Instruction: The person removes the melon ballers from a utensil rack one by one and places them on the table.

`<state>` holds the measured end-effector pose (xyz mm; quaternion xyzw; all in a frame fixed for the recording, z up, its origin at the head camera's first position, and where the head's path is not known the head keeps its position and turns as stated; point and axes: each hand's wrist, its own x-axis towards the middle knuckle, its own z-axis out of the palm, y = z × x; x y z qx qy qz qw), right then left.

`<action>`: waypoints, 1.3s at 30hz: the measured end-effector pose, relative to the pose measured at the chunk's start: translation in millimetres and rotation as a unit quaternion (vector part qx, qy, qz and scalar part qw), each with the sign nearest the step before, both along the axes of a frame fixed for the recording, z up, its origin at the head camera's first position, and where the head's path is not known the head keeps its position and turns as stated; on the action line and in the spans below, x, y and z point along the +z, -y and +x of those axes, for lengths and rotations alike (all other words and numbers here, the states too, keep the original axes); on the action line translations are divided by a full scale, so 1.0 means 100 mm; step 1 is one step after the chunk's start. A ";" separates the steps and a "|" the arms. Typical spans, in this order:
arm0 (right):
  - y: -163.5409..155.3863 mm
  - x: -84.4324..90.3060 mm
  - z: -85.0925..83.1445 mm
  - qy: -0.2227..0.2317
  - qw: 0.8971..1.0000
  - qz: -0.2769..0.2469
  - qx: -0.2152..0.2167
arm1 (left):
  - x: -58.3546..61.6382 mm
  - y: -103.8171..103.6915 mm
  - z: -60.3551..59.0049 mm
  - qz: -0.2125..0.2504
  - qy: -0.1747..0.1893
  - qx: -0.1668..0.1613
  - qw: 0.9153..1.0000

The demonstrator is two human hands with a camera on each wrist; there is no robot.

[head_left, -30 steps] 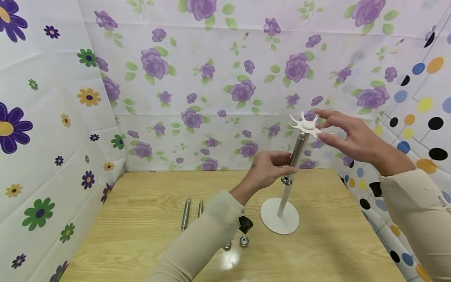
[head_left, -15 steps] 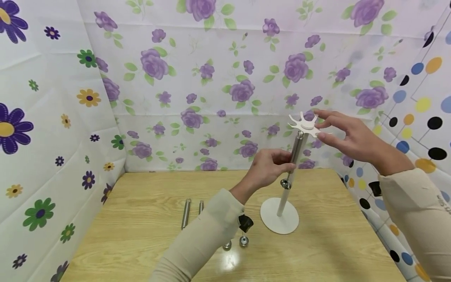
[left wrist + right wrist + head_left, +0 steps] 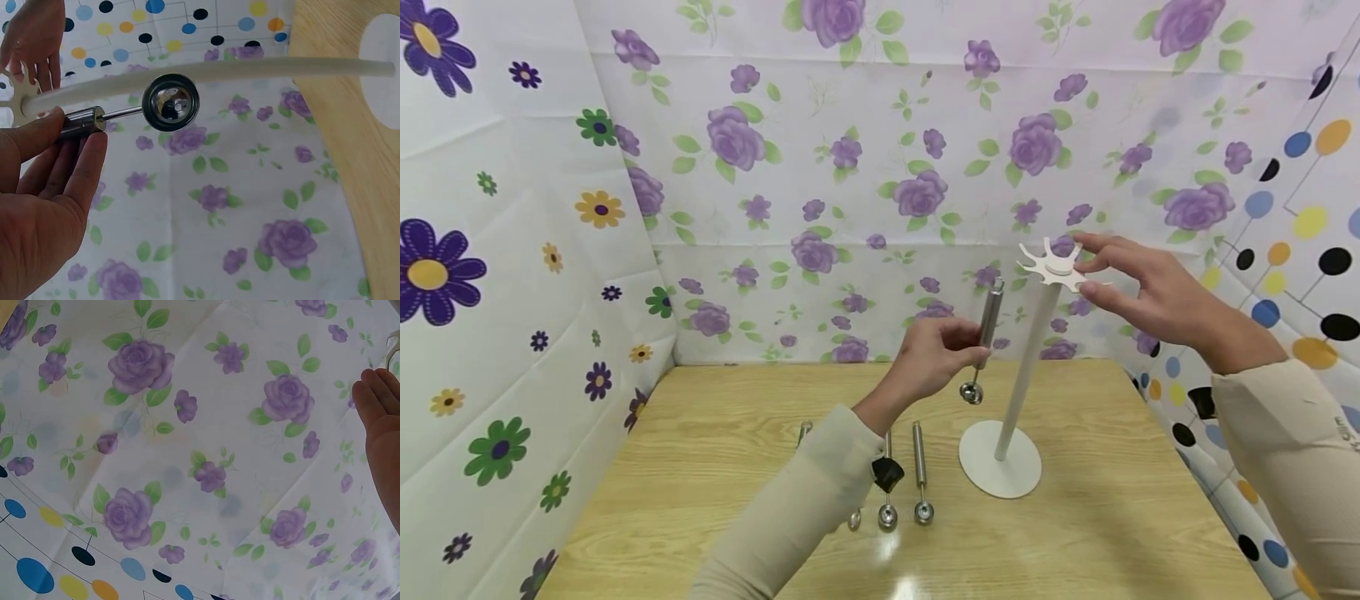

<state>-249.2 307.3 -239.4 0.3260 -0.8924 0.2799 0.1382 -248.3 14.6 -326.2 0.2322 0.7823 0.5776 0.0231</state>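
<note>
My left hand [image 3: 928,358] pinches a steel melon baller [image 3: 991,312] by its handle, cup end down, just left of a white stand. In the left wrist view the round cup [image 3: 171,103], with a small hole in it, points away from my fingers. The white hook stand [image 3: 1022,383] has a round base, a slanting pole and a ring of curved prongs [image 3: 1045,265] on top. My right hand [image 3: 1157,292] grips the prong ring's right side with thumb and fingers. At the edge of the right wrist view, one prong [image 3: 392,353] shows above my fingertips.
Several more steel melon ballers [image 3: 920,454] lie on the wooden table [image 3: 1075,533], partly hidden by my left sleeve [image 3: 797,500]. A floral curtain [image 3: 850,208] stands behind the table, with patterned sheets at both sides.
My left hand has moved left with the melon baller, whose handle top has come away from the prong ring. My right hand stays at the stand's top.
</note>
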 end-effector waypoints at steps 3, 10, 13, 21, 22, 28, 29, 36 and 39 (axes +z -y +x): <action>0.01 -0.01 -0.01 0.002 1.000 -0.001 0.000 | -0.11 0.14 -0.02 -0.013 0.006 0.020 1.000; 0.00 -0.02 -0.03 -0.006 1.000 -0.006 0.005 | -0.39 0.51 -0.03 -0.024 0.023 0.069 0.997; 0.00 -0.03 -0.04 -0.007 1.000 -0.010 0.004 | -0.49 0.67 -0.03 -0.033 0.027 0.087 0.995; 0.00 -0.04 -0.03 -0.002 1.000 -0.014 0.007 | -0.72 1.05 -0.03 -0.045 0.049 0.135 0.989; 0.00 -0.04 -0.03 -0.004 1.000 -0.013 0.009 | -0.74 1.09 -0.03 -0.046 0.053 0.141 0.987; 0.00 -0.03 0.00 0.000 1.000 0.000 0.005 | -0.95 1.41 0.00 -0.053 0.081 0.182 0.979; -0.01 -0.03 0.01 -0.001 1.000 0.004 0.004 | -1.00 1.47 0.01 -0.055 0.085 0.190 0.977; -0.04 -0.05 0.03 -0.017 1.000 0.019 0.003 | -1.34 1.90 0.07 -0.088 0.110 0.229 0.963; -0.06 -0.04 0.05 -0.022 1.000 0.018 0.004 | -1.45 2.03 0.09 -0.089 0.134 0.239 0.958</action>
